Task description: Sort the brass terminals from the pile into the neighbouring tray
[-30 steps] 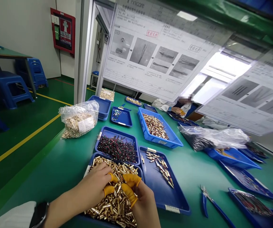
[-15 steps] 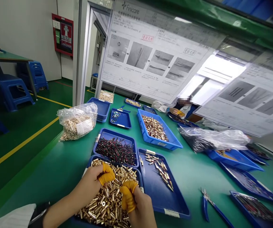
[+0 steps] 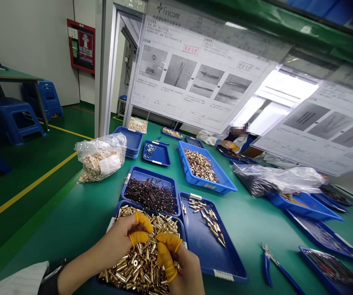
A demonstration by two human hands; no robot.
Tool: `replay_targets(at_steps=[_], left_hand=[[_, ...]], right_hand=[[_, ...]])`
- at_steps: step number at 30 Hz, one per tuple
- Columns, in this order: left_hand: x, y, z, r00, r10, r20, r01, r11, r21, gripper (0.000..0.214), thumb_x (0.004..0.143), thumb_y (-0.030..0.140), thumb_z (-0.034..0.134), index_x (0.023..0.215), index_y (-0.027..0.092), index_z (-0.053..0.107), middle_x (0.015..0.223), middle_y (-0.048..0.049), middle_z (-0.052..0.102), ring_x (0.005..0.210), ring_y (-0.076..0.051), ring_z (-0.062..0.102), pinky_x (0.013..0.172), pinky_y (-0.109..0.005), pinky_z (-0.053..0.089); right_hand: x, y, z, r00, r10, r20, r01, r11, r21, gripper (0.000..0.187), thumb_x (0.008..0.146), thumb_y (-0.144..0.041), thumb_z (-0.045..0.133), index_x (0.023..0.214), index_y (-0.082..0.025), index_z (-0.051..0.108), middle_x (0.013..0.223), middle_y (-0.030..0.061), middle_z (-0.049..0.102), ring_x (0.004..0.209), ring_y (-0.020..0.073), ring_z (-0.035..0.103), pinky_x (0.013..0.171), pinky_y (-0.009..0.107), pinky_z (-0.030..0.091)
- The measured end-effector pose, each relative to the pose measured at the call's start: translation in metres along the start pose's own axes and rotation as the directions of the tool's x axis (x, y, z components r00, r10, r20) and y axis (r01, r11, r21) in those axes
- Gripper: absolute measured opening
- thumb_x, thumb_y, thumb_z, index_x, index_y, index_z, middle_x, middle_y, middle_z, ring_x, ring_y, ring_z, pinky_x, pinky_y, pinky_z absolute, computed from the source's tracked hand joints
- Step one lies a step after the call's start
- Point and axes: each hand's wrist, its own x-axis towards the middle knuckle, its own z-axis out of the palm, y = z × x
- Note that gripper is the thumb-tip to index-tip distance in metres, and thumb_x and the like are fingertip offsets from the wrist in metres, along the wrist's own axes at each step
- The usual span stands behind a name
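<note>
Gold-coloured hollow metal pins [image 3: 139,266]: loose heap, filling a dark blue plastic tray [image 3: 124,203] at the near edge of the green counter [image 3: 253,221].

Left hand [image 3: 115,239]: at the upper left of the heap, with yellow-orange rubber finger cots [image 3: 141,227] on thumb and forefinger. Grip curled closed, cots pressed together.

Right hand [image 3: 179,262]: at the right side of the heap, with matching orange cots [image 3: 165,256]. Grip curled inward, fingertips down among the pins. Whether either grip holds a pin cannot be told; the fingers hide it.

Change on record: slight. Both hands remain at the heap, their fingers shifted only a little.

Adjoining, beyond the heap: a blue tray [image 3: 130,170] of black-and-red wired pieces [image 3: 150,196]. To the right: a dark blue tray [image 3: 216,262] of scattered gold pins with dark ends [image 3: 208,219].

Further along the counter: a clear plastic bag of gold pins [image 3: 101,157], a light blue plastic crate [image 3: 208,184] of copper-gold pins [image 3: 201,166], and blue-handled steel pliers [image 3: 270,266].

Far end: a co-worker's hand [image 3: 230,144], separate from the above. Overhead: a clear-sleeved illustrated instruction sheet [image 3: 191,69].
</note>
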Motion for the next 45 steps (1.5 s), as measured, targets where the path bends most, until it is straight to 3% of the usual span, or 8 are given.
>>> replay_targets(at_steps=[5,22,26,32,35,38,41,45], left_hand=[[0.0,-0.002,-0.001,1.0,0.018,0.016,-0.018,0.999,0.033,0.006,0.073,0.016,0.055,0.078,0.018,0.057,0.08,0.0003,0.058,0.081,-0.019,0.055,0.075,-0.03,0.042],[-0.001,-0.001,-0.002,0.999,0.043,0.03,-0.047,0.987,0.155,0.008,0.074,0.017,0.05,0.079,0.02,0.055,0.08,0.0,0.056,0.079,-0.018,0.053,0.074,-0.029,0.041],[-0.005,0.001,-0.002,0.996,0.081,0.019,-0.083,0.937,0.34,0.009,0.076,0.015,0.05,0.078,0.02,0.058,0.081,0.0,0.056,0.08,-0.018,0.051,0.072,-0.027,0.04],[-0.009,0.003,0.001,0.987,0.11,0.119,-0.151,0.89,0.43,0.02,0.074,0.007,0.049,0.079,0.021,0.061,0.079,0.001,0.058,0.076,-0.017,0.052,0.068,-0.024,0.038],[-0.009,0.002,0.001,0.991,0.092,0.093,-0.124,0.887,0.444,0.016,0.075,0.01,0.051,0.078,0.02,0.062,0.078,0.0009,0.06,0.076,-0.017,0.053,0.068,-0.024,0.039],[-0.007,0.0,0.0,0.995,0.1,0.014,-0.097,0.915,0.391,0.014,0.076,0.011,0.051,0.079,0.02,0.062,0.08,0.0007,0.061,0.079,-0.018,0.054,0.069,-0.025,0.04],[-0.003,-0.002,-0.002,0.99,0.123,-0.076,-0.095,0.95,0.298,0.01,0.075,0.014,0.054,0.079,0.02,0.061,0.081,0.0001,0.061,0.079,-0.018,0.055,0.07,-0.026,0.042],[-0.002,-0.003,-0.002,0.989,0.123,-0.086,-0.094,0.955,0.281,0.008,0.073,0.014,0.056,0.076,0.019,0.062,0.078,-0.0003,0.063,0.077,-0.018,0.056,0.07,-0.027,0.043]], right_hand=[[0.001,-0.003,0.0,1.0,0.0,0.012,0.0,1.0,-0.02,0.018,0.082,-0.02,0.051,0.088,-0.013,0.066,0.077,0.009,0.07,0.07,0.0182,0.067,0.063,0.02,0.05],[0.002,-0.011,0.0,0.999,0.01,0.037,-0.008,0.998,-0.063,0.027,0.084,-0.028,0.045,0.08,-0.012,0.067,0.058,0.0046,0.061,0.053,0.0161,0.058,0.048,0.021,0.042],[-0.001,-0.003,0.0,0.997,0.065,0.044,-0.066,0.998,0.023,0.022,0.082,-0.033,0.052,0.091,-0.015,0.061,0.06,0.0011,0.059,0.052,0.0143,0.054,0.047,0.021,0.041],[-0.006,0.005,0.016,0.981,0.184,0.057,-0.193,0.941,0.277,0.034,0.08,-0.052,0.049,0.082,-0.018,0.054,0.053,-0.0045,0.049,0.043,0.0093,0.044,0.039,0.018,0.035],[-0.004,0.001,0.019,0.962,0.232,0.147,-0.269,0.901,0.34,0.039,0.082,-0.055,0.044,0.091,-0.018,0.05,0.049,-0.008,0.045,0.034,0.0062,0.036,0.033,0.016,0.027],[0.001,-0.004,0.012,0.976,0.203,0.083,-0.219,0.924,0.312,0.039,0.081,-0.054,0.046,0.097,-0.018,0.05,0.058,-0.0042,0.053,0.04,0.0087,0.045,0.04,0.019,0.036],[0.006,-0.008,0.001,0.989,0.144,0.039,-0.149,0.967,0.208,0.027,0.08,-0.044,0.054,0.086,-0.017,0.056,0.068,0.0014,0.059,0.058,0.0142,0.054,0.053,0.023,0.042],[0.007,-0.007,-0.002,0.984,0.146,0.102,-0.162,0.972,0.17,0.02,0.079,-0.035,0.058,0.071,-0.016,0.056,0.063,0.0005,0.055,0.058,0.0138,0.051,0.052,0.022,0.04]])
